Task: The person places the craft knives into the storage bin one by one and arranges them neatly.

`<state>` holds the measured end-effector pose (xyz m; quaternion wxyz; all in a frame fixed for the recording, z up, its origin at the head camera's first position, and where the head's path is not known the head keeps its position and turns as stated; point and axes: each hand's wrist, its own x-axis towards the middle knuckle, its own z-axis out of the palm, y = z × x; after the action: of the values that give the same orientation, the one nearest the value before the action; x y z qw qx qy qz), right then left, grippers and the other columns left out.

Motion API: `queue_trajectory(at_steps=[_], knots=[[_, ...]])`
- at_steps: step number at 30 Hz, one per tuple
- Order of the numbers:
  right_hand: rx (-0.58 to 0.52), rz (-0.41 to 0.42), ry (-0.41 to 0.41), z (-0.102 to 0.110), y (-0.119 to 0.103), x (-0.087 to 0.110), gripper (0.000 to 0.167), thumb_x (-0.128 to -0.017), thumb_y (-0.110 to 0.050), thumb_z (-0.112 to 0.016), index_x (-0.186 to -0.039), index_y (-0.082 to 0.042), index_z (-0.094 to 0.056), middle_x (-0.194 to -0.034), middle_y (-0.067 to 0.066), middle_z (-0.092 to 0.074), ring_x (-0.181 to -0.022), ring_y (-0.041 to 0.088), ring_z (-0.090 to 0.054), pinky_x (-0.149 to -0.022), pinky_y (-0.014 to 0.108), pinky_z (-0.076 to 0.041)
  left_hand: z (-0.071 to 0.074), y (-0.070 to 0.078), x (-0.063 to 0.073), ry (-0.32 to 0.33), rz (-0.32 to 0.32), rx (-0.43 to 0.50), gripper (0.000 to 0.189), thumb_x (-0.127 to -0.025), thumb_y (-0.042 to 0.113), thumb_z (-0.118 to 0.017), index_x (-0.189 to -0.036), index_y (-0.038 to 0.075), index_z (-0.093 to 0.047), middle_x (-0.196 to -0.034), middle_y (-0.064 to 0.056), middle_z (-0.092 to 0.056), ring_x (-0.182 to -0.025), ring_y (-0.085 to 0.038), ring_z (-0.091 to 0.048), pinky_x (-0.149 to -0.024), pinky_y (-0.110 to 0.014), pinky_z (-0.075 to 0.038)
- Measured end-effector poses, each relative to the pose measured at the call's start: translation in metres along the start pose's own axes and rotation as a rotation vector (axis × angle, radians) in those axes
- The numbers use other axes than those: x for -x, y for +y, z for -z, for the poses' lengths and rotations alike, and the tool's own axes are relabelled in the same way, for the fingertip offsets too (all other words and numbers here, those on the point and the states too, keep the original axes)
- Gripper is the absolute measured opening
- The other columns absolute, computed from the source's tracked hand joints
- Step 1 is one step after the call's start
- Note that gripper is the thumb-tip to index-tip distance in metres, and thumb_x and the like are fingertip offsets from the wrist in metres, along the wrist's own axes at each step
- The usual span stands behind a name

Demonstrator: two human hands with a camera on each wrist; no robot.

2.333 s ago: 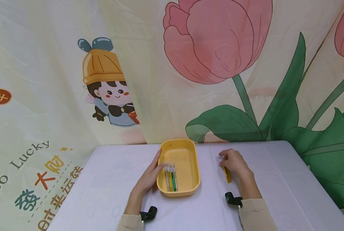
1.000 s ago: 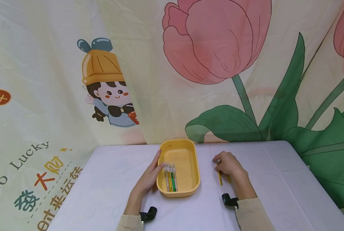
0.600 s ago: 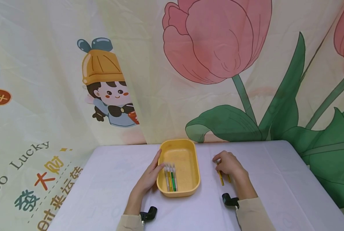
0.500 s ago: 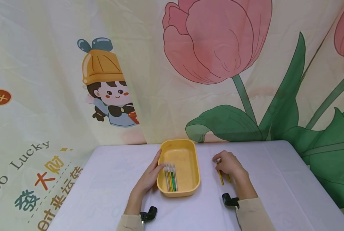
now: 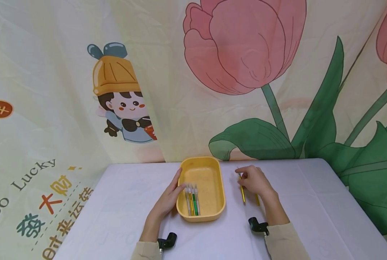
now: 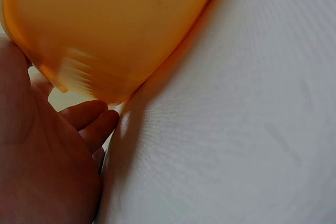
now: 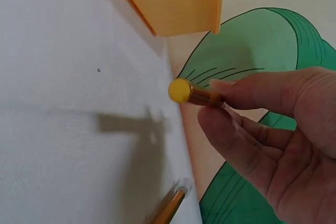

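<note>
My left hand (image 5: 166, 198) holds the yellow plastic tray (image 5: 209, 214) by its left side, thumb at the rim and fingers along the outer wall. Several slim pens (image 5: 192, 202) with clear tips lie side by side in the tray, yellow, green and pale. To the right of the tray, my right hand (image 5: 255, 180) pinches a yellow pen (image 5: 242, 195) between thumb and forefinger near its pale end. In the right wrist view its round yellow end (image 7: 180, 91) points at the camera, above the cloth. Another yellow pen (image 5: 257, 199) lies on the table, partly hidden under the right hand.
A white cloth (image 5: 125, 202) covers the table. Behind its back edge hangs a printed curtain (image 5: 167, 108) with tulips and a cartoon figure. Small black cameras (image 5: 259, 225) are strapped to both wrists.
The right hand has shifted left and slightly up, drawing one yellow pen away from the other, which stays on the table. The left hand, tray and pens in it have not moved.
</note>
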<state>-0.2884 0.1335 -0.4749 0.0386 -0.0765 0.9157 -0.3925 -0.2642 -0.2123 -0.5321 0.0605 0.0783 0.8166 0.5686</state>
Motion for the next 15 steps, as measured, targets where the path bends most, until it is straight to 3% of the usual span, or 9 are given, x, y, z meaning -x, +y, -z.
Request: queue_trajectory(at_steps=[15], knots=[[-0.081,0.089,0.085,0.003,-0.015,0.005,0.039,-0.090,0.002,-0.076,-0.129,-0.004,-0.073,-0.081,0.008,-0.062,-0.065,0.019,-0.064,-0.061,0.026,-0.058,0.000,0.000,0.000,-0.001,-0.001,-0.007,0.064,-0.111,0.035,-0.046,-0.165,0.045,-0.013,-0.173,0.019,-0.011,-0.163,-0.015,-0.006,-0.132,-0.052,-0.007]])
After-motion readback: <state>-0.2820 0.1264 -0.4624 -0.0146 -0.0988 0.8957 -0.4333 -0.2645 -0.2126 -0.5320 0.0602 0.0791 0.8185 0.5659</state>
